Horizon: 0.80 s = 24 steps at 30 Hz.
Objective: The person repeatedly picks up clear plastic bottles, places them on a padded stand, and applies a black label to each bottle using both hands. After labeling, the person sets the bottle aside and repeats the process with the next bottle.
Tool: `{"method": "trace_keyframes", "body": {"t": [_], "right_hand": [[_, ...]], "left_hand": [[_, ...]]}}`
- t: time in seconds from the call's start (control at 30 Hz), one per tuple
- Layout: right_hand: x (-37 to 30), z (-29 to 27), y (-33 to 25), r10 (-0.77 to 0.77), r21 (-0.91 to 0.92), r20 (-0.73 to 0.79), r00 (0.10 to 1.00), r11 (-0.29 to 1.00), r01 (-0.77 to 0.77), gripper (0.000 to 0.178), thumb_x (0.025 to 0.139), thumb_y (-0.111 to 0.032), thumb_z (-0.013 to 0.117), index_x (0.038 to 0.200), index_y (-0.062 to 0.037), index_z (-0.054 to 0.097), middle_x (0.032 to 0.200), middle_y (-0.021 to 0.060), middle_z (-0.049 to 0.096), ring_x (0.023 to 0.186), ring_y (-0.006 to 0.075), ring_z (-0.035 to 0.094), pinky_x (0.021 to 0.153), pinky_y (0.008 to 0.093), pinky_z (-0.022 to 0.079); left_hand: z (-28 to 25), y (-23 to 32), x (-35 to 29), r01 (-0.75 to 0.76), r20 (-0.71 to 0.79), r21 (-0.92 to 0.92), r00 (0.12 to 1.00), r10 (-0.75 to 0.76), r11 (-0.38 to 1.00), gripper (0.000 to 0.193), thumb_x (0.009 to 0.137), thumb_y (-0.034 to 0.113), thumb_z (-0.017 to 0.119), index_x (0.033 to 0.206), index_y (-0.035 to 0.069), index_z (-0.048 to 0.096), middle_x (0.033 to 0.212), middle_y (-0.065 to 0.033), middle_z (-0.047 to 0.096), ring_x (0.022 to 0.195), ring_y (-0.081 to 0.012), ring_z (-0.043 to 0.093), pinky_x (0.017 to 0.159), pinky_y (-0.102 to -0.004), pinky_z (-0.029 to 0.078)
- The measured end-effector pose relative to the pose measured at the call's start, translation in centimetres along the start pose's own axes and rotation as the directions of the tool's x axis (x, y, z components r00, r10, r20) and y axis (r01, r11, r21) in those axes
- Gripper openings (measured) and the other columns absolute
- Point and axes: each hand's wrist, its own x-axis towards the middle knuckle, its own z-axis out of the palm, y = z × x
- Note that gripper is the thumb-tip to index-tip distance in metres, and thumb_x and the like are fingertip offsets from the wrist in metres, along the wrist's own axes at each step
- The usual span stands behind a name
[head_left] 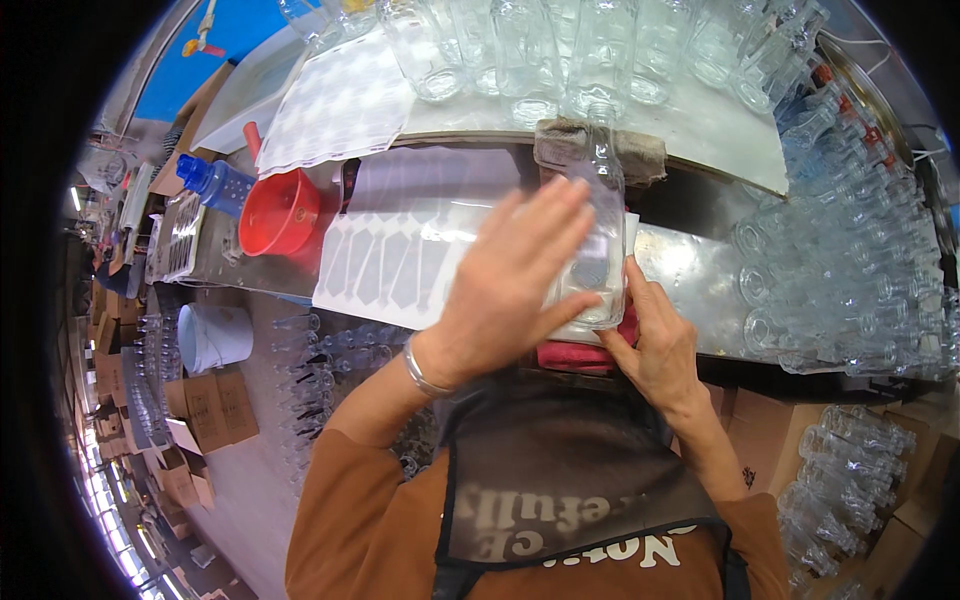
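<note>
A clear glass bottle (604, 150) lies in front of me, its neck pointing away and resting on a rolled, stained cloth (645, 155). My left hand (505, 275), slightly blurred, is laid across the bottle's left side with its fingers stretched out flat. From the right, my right hand (660, 345) grips the bottle near its base, fingers along the side and thumb at the bottom. A grey patch shows on the bottle's lower body. Under the base is a red cloth (575, 357). Left of the bottle lies a white sheet with grey tapered shapes (385, 265).
Several clear bottles (525, 70) stand along the raised shelf ahead, beside a patterned white sheet (340, 100). More bottles (840, 270) crowd the right side. At left are a red bucket (280, 215), a blue bottle (215, 185) and a white pail (215, 337). Cardboard boxes (215, 410) sit on the floor.
</note>
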Motion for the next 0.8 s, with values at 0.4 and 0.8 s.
{"method": "trace_keyframes", "body": {"t": [0.4, 0.8], "right_hand": [[0.0, 0.1, 0.4, -0.025, 0.015, -0.017, 1.000, 1.000, 0.026, 0.087, 0.073, -0.013, 0.082, 0.149, 0.0004, 0.041, 0.097, 0.0167, 0.062, 0.081, 0.0344, 0.065, 0.067, 0.0425, 0.053], [3.1, -1.9, 3.4, 0.251, 0.694, 0.286, 0.925, 0.610, -0.381, 0.043, 0.099, -0.022, 0.061, 0.136, 0.0000, 0.057, 0.116, 0.0057, 0.068, 0.070, 0.0035, 0.059, 0.057, 0.0190, 0.042]], "left_hand": [[3.6, -2.4, -1.0, 0.051, 0.029, -0.237, 0.999, -0.045, 0.970, 0.052, 0.083, 0.023, 0.077, 0.133, 0.014, 0.065, 0.160, -0.0248, 0.030, 0.149, -0.0440, 0.027, 0.120, -0.0524, 0.024], [4.0, -3.0, -1.0, 0.238, 0.009, -0.476, 0.964, -0.266, 0.846, 0.051, 0.085, 0.009, 0.073, 0.136, 0.010, 0.063, 0.152, -0.0230, 0.044, 0.137, -0.0350, 0.049, 0.109, -0.0402, 0.043]]}}
